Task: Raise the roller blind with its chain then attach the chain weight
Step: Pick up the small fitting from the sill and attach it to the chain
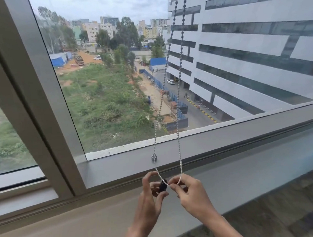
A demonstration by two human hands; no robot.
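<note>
Near the window sill (119, 177), at the bottom of the hanging bead chain (177, 105), the left hand (149, 199) pinches a small black chain weight (162, 187); the right hand (191, 194) pinches the chain's lowest loop just beside it; a small connector (154, 158) sits on the left strand.

Window frame (228, 137) close behind chain (178, 135)
</note>
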